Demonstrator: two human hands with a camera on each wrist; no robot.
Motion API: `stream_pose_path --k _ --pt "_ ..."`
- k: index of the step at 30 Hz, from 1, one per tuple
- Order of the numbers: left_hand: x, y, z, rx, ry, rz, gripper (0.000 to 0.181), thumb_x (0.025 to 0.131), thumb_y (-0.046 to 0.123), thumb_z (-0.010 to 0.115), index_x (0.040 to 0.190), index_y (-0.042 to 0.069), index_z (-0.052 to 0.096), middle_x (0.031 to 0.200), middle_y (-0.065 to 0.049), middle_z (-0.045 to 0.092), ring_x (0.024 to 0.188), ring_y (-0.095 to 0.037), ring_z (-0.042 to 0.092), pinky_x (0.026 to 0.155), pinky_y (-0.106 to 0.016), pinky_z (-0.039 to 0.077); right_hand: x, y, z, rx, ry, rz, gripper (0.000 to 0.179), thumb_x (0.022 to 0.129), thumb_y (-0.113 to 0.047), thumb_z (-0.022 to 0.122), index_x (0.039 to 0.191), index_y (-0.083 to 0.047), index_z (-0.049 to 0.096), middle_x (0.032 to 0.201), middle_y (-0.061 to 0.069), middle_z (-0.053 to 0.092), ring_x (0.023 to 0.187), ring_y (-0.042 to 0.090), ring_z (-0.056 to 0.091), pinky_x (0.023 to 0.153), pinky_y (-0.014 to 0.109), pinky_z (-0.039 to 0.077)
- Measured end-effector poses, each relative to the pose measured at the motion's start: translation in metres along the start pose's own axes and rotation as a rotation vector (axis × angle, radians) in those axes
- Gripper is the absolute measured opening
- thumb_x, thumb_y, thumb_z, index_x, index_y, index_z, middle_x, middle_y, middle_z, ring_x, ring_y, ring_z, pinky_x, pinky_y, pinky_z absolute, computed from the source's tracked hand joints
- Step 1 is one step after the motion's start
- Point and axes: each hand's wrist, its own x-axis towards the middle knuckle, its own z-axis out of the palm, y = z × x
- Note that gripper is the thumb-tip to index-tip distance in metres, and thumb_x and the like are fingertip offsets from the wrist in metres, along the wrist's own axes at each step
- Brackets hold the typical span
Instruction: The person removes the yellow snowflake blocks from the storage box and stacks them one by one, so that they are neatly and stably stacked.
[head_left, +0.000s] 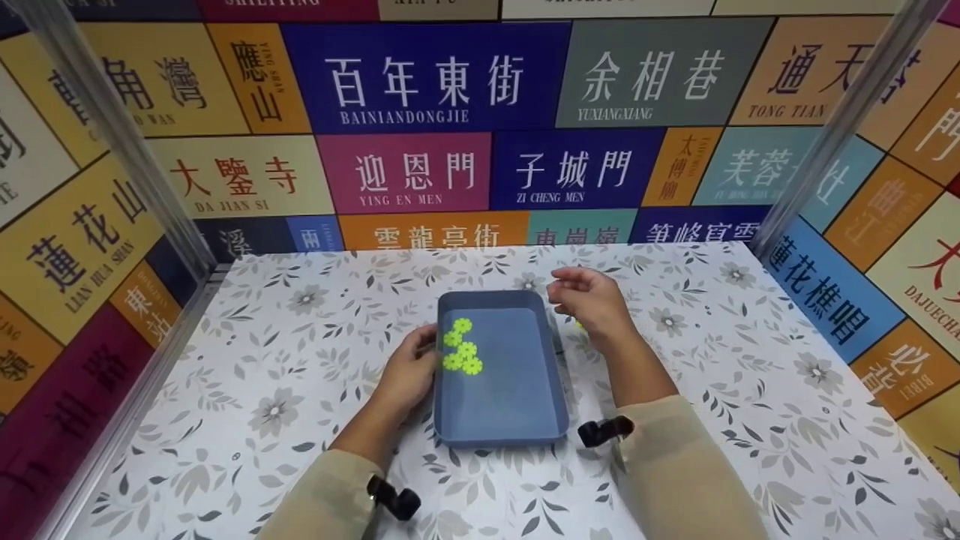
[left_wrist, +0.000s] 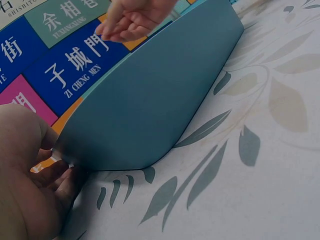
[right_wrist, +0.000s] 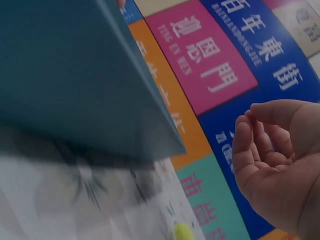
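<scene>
A blue-grey rectangular tray (head_left: pixel 499 405) with raised walls lies on the table. In its left half, several small bright yellow-green flower-shaped pieces (head_left: pixel 466 350) form a cluster. My left hand (head_left: pixel 412 371) grips the tray's left wall; the left wrist view shows its thumb and fingers about the tray's corner. Raised beside the far right corner of the tray is my right hand (head_left: pixel 592 304), fingers loosely bent, with thumb and index tips close together. Nothing shows between them in the right wrist view. Below that hand, a yellow-green piece (right_wrist: pixel 183 231) is partly visible on the table.
A white cloth with grey flowers and leaves covers the table (head_left: pixel 277 412). Panels with coloured street-name signs (head_left: pixel 427 79) stand behind and at both sides. Metal posts (head_left: pixel 817 142) rise at the back corners. Both sleeves carry black wrist cameras (head_left: pixel 604 431).
</scene>
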Motion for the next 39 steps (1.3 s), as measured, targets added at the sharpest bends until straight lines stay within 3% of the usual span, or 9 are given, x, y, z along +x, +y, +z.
stream_pose_path --k 7,16,22,30,34,39 --pt "0.000 0.000 0.001 -0.009 0.000 -0.006 0.054 0.103 0.022 0.057 0.156 0.022 0.053 0.161 -0.003 0.055 0.153 -0.028 0.050 0.132 -0.050 0.035 -0.005 -0.021 0.035 0.022 -0.070 0.016 0.024 0.100 -0.016 0.072 0.122 -0.007 0.072 0.101 0.003 0.074 0.088 0.018 0.072 0.077 0.028 0.064" --pt "0.002 0.001 0.001 -0.019 -0.001 -0.031 0.054 0.103 0.024 0.056 0.157 0.022 0.053 0.161 -0.002 0.055 0.153 -0.027 0.049 0.132 -0.050 0.036 0.018 -0.032 0.078 0.052 -0.149 0.075 0.018 0.103 -0.016 0.068 0.118 -0.008 0.074 0.099 0.005 0.074 0.091 0.025 0.073 0.079 0.034 0.065" --pt "0.001 0.002 0.001 -0.009 0.001 -0.038 0.054 0.102 0.024 0.058 0.156 0.022 0.054 0.160 -0.002 0.056 0.153 -0.026 0.049 0.132 -0.050 0.035 0.029 -0.019 0.101 0.001 -0.206 0.081 0.018 0.102 -0.020 0.070 0.118 -0.013 0.075 0.103 0.005 0.075 0.099 0.030 0.073 0.091 0.045 0.064" --pt "0.002 0.001 0.000 -0.004 -0.003 -0.030 0.054 0.102 0.021 0.057 0.156 0.023 0.053 0.161 -0.003 0.055 0.153 -0.027 0.050 0.131 -0.050 0.036 0.039 0.014 0.114 -0.100 -0.195 0.091 0.017 0.101 -0.023 0.072 0.115 -0.017 0.077 0.104 0.003 0.076 0.088 0.017 0.069 0.077 0.035 0.061" --pt "0.002 0.001 0.001 -0.021 0.003 -0.020 0.054 0.102 0.023 0.058 0.155 0.023 0.054 0.160 -0.003 0.057 0.151 -0.028 0.051 0.131 -0.050 0.037 0.039 0.025 0.117 -0.162 -0.183 0.067 0.020 0.099 -0.023 0.073 0.117 -0.016 0.077 0.102 0.002 0.074 0.087 0.018 0.067 0.079 0.040 0.060" --pt "0.000 0.000 0.001 -0.025 -0.001 0.036 0.054 0.102 0.020 0.057 0.155 0.015 0.054 0.159 -0.008 0.058 0.151 -0.032 0.052 0.130 -0.051 0.038 0.040 0.035 0.118 -0.274 -0.232 0.016 0.025 0.097 -0.018 0.074 0.121 -0.011 0.077 0.101 0.003 0.073 0.084 0.019 0.069 0.073 0.034 0.060"
